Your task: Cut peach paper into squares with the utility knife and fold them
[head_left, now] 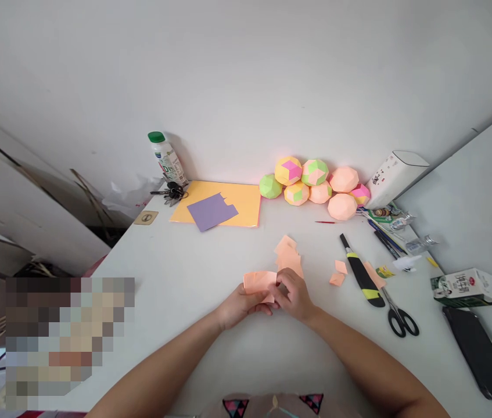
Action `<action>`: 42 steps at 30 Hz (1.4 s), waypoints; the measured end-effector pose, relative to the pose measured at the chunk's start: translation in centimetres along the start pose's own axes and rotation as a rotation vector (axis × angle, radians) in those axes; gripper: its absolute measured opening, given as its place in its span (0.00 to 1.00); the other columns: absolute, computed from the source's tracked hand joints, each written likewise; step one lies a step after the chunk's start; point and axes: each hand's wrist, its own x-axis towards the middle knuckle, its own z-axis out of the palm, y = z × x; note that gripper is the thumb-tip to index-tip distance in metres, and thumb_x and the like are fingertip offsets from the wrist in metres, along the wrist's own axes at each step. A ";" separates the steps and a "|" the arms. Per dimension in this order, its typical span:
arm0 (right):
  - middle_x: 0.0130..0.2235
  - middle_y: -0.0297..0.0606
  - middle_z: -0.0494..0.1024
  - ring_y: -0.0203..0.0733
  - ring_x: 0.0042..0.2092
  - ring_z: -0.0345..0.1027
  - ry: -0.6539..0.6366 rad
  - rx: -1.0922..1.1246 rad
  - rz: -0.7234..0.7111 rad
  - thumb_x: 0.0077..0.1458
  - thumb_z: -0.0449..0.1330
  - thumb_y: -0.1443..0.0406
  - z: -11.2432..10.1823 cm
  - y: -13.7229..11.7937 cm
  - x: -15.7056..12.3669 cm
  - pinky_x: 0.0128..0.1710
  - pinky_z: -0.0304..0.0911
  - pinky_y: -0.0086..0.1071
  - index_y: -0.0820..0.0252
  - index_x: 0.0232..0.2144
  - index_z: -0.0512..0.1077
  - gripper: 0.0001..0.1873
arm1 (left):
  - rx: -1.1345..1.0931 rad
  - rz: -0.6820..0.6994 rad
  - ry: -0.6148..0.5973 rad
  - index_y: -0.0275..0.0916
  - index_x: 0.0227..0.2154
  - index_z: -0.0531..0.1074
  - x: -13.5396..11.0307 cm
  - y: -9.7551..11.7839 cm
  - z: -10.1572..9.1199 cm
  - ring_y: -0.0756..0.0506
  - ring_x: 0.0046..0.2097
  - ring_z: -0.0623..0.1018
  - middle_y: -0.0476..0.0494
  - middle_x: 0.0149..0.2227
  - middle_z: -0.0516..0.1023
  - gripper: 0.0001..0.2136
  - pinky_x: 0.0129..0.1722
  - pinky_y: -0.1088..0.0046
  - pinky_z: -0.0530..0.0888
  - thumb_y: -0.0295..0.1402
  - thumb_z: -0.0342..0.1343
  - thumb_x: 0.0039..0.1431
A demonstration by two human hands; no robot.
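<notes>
My left hand point(239, 306) and my right hand point(294, 296) meet over the middle of the white table point(185, 273). Both pinch a folded peach paper piece point(259, 281) that sticks up between them. My left fingers curl under it and my right fingers close on its right end. A small stack of peach paper squares point(288, 252) lies just beyond my right hand. Two loose peach scraps point(338, 273) lie to its right.
A black-and-yellow utility knife point(361, 273) and black scissors point(396, 313) lie to the right. Several paper balls point(313, 183) sit by the wall. Yellow paper point(241, 200) under a purple sheet point(211, 211), keys point(171, 193), a bottle point(167, 157), a milk carton point(466, 287) and a black phone point(481, 354) are around.
</notes>
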 end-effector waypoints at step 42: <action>0.24 0.32 0.64 0.35 0.25 0.59 0.004 0.151 0.133 0.59 0.52 0.62 0.1 0.3 0.0 0.24 0.59 0.29 0.57 0.22 0.60 0.13 | -0.006 0.010 -0.063 0.36 0.48 0.71 -0.2 0.2 0.0 0.36 0.51 0.73 0.34 0.50 0.73 0.18 0.49 0.60 0.70 0.40 0.57 0.58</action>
